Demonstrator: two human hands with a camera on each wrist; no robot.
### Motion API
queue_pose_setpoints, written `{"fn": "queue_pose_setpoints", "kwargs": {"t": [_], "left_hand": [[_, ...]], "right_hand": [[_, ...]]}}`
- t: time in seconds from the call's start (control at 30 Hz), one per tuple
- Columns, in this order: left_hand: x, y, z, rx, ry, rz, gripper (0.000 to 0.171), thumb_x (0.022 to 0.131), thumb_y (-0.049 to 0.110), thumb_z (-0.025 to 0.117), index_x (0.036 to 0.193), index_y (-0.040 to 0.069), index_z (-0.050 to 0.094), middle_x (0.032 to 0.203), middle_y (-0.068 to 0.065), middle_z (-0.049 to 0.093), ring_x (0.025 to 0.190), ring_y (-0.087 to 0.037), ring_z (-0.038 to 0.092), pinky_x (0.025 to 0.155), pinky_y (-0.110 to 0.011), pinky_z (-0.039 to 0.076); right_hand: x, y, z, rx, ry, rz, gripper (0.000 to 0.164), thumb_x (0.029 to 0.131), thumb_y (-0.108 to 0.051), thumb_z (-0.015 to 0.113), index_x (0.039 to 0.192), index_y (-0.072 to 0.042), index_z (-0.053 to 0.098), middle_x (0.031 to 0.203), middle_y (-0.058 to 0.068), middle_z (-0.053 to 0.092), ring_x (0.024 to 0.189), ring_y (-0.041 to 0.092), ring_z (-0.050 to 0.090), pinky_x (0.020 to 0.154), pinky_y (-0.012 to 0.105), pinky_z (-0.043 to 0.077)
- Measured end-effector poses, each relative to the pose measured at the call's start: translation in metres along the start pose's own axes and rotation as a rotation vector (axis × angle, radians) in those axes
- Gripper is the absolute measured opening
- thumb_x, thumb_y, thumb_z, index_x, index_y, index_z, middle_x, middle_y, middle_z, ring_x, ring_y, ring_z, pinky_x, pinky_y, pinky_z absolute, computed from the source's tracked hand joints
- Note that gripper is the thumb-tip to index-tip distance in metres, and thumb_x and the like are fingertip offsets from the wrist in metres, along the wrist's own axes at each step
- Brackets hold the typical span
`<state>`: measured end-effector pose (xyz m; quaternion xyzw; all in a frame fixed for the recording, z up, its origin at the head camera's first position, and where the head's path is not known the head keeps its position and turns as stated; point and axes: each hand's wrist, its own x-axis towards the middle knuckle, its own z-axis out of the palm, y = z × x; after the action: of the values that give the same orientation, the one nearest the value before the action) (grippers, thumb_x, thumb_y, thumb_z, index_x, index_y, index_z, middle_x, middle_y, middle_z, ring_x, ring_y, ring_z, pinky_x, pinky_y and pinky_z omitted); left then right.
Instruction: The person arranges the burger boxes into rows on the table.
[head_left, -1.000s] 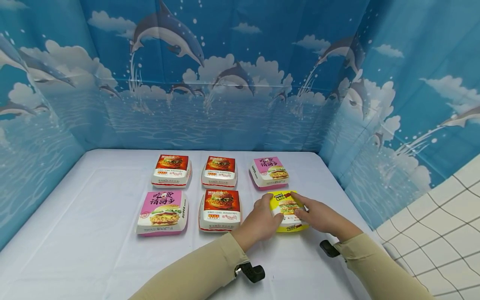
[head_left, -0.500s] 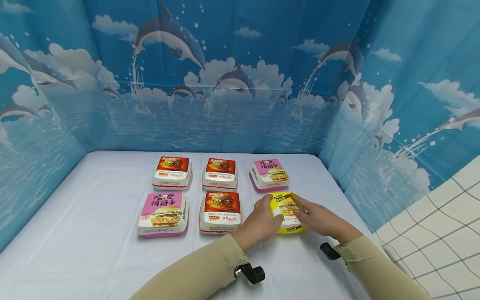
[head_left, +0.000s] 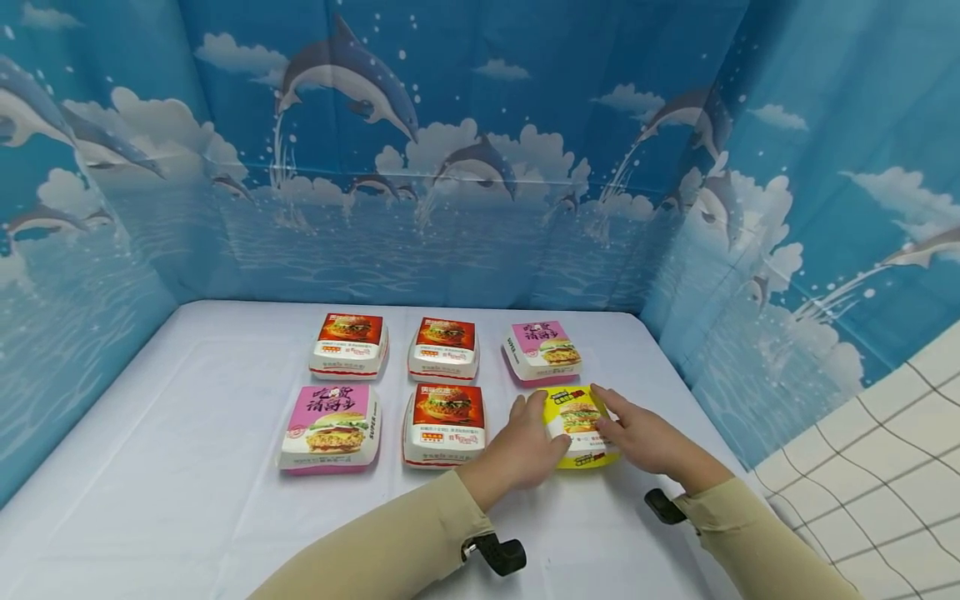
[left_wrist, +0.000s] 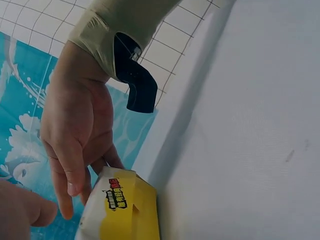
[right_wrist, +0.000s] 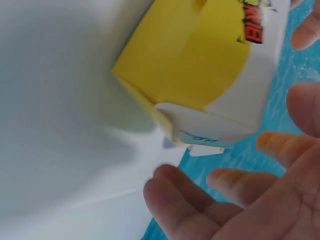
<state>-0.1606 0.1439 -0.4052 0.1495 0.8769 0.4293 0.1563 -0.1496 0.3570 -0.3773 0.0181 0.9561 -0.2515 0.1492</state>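
Note:
A yellow and white burger box [head_left: 581,421] sits on the white-covered table, at the near right of a group of burger boxes. At its left side is my left hand [head_left: 521,450], fingers loosely extended, its thumb apart from the box in the left wrist view. On the other side my right hand [head_left: 656,437] has its fingers relaxed and spread; in the right wrist view a gap shows between the fingers [right_wrist: 170,200] and the box's corner. Whether the left fingertips touch the far side is hidden.
Left of the yellow box is a red-topped burger box [head_left: 444,425], then a pink one [head_left: 332,427]. Behind stand two red-topped boxes [head_left: 350,346] [head_left: 444,347] and another pink box [head_left: 542,352]. A dolphin-print curtain [head_left: 450,242] encloses the table's back and sides.
My left thumb has shifted slightly off the yellow box's top, and the hands have loosened a little around it. The view has shifted slightly; the boxes stay in place.

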Motion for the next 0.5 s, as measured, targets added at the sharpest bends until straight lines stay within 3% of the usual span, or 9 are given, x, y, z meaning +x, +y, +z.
{"fn": "queue_pose_setpoints", "kwargs": {"t": [0.23, 0.5], "left_hand": [[-0.028, 0.008, -0.029, 0.078, -0.059, 0.082, 0.080, 0.101, 0.046, 0.067, 0.166, 0.021, 0.028, 0.170, -0.004, 0.033, 0.137, -0.025, 0.053, 0.112, -0.053, 0.051], [-0.053, 0.001, -0.080, 0.169, -0.108, 0.191, 0.078, 0.101, 0.049, 0.067, 0.166, 0.026, 0.030, 0.170, 0.004, 0.038, 0.154, -0.021, 0.042, 0.115, -0.053, 0.048]], "right_hand": [[-0.001, -0.011, -0.002, -0.018, 0.042, -0.003, 0.072, 0.111, -0.041, 0.049, 0.170, -0.017, 0.016, 0.174, 0.028, 0.009, 0.158, 0.054, 0.015, 0.121, 0.072, 0.023], [-0.002, -0.030, -0.004, -0.048, 0.097, -0.019, 0.071, 0.111, -0.038, 0.049, 0.170, -0.014, 0.019, 0.175, 0.027, 0.007, 0.158, 0.053, 0.015, 0.121, 0.072, 0.021]]}}
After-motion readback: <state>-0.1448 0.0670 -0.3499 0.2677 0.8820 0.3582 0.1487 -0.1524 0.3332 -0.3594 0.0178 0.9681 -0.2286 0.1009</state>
